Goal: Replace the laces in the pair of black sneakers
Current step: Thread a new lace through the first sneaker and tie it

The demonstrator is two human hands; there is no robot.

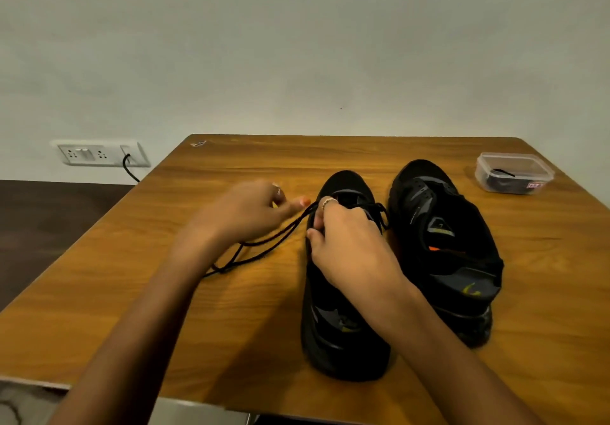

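1. The right hand (350,246) is lying over the laced part of the left sneaker (343,292), fingers curled down onto the eyelets; the fingertips are tucked under and hidden, so I cannot tell whether they are pinching the lace.
2. The left hand (251,210) is hovering just left of that shoe, fingers curled and thumb and forefinger pinching the black lace (264,243); the exact grip point is blurred.
3. The lace is trailing from the toe-end eyelets back leftward across the wooden table (231,325), its two strands lying loose beside the left forearm; a short end is sticking out on the shoe's right side.
4. Both sneakers are standing upright, long axes running away from the person, toes pointing toward the wall. The right sneaker (445,246) is sitting just beside the other, showing no lace.
5. A clear plastic box (513,173) is sitting well apart at the far right, holding something dark, hard to make out.
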